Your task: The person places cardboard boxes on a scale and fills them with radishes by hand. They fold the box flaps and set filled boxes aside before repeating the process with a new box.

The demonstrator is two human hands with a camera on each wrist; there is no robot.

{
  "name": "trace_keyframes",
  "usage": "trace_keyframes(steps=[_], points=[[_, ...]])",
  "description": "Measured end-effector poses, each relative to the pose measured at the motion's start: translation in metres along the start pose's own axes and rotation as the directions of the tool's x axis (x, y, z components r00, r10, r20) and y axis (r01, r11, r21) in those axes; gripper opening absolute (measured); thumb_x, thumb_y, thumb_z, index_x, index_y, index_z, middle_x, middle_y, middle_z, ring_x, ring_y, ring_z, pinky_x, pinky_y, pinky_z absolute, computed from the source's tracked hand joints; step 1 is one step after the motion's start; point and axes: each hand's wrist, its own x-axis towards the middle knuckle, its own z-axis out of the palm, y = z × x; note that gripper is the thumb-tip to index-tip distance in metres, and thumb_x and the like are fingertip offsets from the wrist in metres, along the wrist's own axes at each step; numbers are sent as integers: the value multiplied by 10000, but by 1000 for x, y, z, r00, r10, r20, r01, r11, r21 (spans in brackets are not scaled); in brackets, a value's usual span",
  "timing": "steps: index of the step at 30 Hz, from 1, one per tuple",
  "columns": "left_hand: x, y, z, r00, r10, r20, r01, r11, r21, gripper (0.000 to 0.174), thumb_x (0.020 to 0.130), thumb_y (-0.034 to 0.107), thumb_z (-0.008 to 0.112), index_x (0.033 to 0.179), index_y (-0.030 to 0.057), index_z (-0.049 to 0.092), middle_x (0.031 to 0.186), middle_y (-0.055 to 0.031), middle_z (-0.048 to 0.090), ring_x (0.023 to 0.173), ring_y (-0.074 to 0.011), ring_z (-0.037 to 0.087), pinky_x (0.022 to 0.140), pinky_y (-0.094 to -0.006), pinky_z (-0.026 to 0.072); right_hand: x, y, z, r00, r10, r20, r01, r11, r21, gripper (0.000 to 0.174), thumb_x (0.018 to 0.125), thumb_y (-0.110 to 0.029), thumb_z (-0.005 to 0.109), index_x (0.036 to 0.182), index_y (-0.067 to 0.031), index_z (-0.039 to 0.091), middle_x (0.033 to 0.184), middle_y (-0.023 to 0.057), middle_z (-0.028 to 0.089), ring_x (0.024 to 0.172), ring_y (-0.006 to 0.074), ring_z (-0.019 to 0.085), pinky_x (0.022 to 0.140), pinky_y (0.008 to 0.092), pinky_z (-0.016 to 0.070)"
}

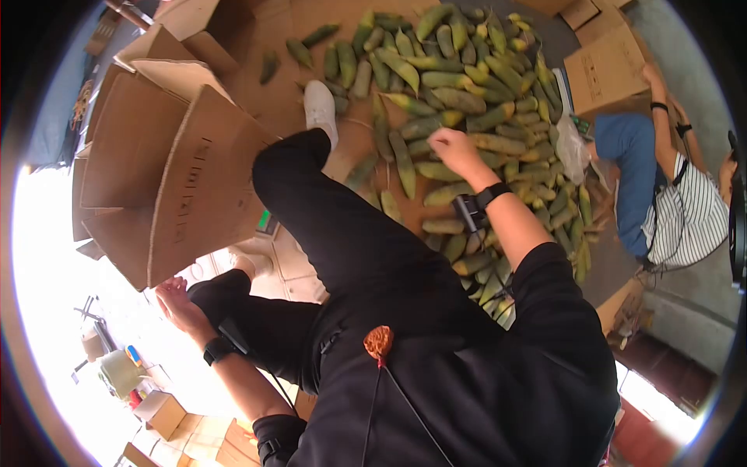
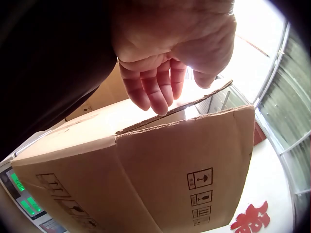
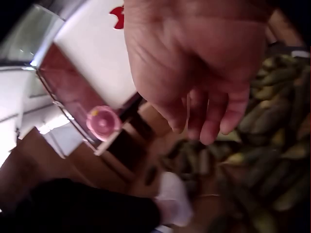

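Note:
A large open cardboard box [image 1: 206, 179] with printed symbols stands at the left in the head view. My left hand [image 1: 177, 303] is at its lower edge. In the left wrist view the fingers of my left hand [image 2: 167, 53] hang slightly bent over the box's flap edge [image 2: 184, 124], holding nothing; whether they touch it I cannot tell. My right hand [image 1: 459, 154] is over a wide heap of green, long vegetables [image 1: 490, 117]. Seen from the right wrist, my right hand [image 3: 199, 73] is empty, its fingers loosely bent, with the heap [image 3: 262, 160] beyond them.
At the right, a person in a striped shirt [image 1: 689, 214] sits near another cardboard box [image 1: 603, 70] and a clear plastic bag [image 1: 572, 148]. Scales with green digits [image 2: 26, 199] stand beside the large box. A pink round object [image 3: 103, 123] is in the right wrist view.

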Motion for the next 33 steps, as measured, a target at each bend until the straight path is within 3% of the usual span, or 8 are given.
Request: trace_keyframes(steps=[5, 9, 13, 15, 17, 21, 23, 33], points=[[4, -6, -7, 998, -18, -62, 20, 999, 25, 324, 925, 365, 482, 929, 43, 521, 848, -76, 568, 786, -180, 556, 713, -311, 449, -105, 149, -40, 904, 415, 101, -357, 863, -357, 276, 835, -181, 477, 699, 29, 592, 724, 228, 583, 662, 381, 545, 609, 436, 438], [9, -10, -13, 1000, -11, -12, 11, 1000, 9, 321, 923, 362, 489, 933, 42, 513, 844, -83, 565, 778, -184, 544, 722, -316, 441, -184, 195, -35, 508, 814, 282, -653, 578, -489, 314, 860, -175, 474, 631, 10, 581, 621, 148, 580, 521, 266, 564, 509, 400, 448], [8, -10, -7, 997, -42, -65, 46, 997, 54, 311, 916, 349, 501, 955, 40, 497, 854, -88, 556, 785, -183, 536, 732, -319, 433, -250, 255, 4, 743, 474, 472, -226, 842, -490, 290, 857, -153, 471, 642, 12, 576, 596, 115, 573, 476, 214, 561, 450, 352, 441], [7, -9, -5, 996, -41, -76, 47, 996, 75, 309, 913, 344, 507, 962, 40, 492, 856, -88, 554, 787, -183, 534, 733, -319, 431, -210, 135, -13, 469, 795, 384, -838, 539, -92, 231, 821, -114, 492, 655, 24, 574, 609, 120, 583, 473, 208, 572, 434, 332, 444], [7, -9, -4, 994, -52, -93, 60, 994, 87, 318, 906, 344, 513, 971, 34, 495, 861, -90, 552, 791, -184, 532, 739, -319, 427, -208, 156, 2, 473, 803, 361, -841, 535, -87, 196, 803, -114, 500, 691, 29, 575, 616, 119, 593, 484, 210, 578, 441, 353, 445], [7, -8, -6, 993, -64, -98, 75, 991, 111, 338, 906, 355, 510, 994, 29, 497, 857, -85, 551, 804, -186, 533, 747, -321, 426, -196, 239, 36, 792, 419, 445, -262, 891, -372, 115, 812, -118, 545, 867, -47, 617, 705, 74, 627, 559, 214, 591, 500, 357, 477], [9, -9, -9, 991, -70, -118, 88, 984, 156, 351, 907, 360, 505, 1014, 26, 497, 870, -82, 548, 815, -190, 534, 760, -323, 426, -173, 199, 23, 466, 866, 181, -879, 429, 209, 228, 791, -119, 593, 1017, -85, 606, 904, 81, 630, 745, 229, 599, 598, 363, 493], [10, -7, -22, 984, -84, -158, 109, 982, 152, 294, 927, 312, 472, 1009, 30, 497, 920, -75, 525, 850, -177, 525, 794, -311, 433, -123, 229, 4, 330, 940, 89, -797, 226, 560, 429, 780, -212, 630, 1200, -195, 544, 1185, 6, 528, 1002, 201, 481, 663, 366, 450]])
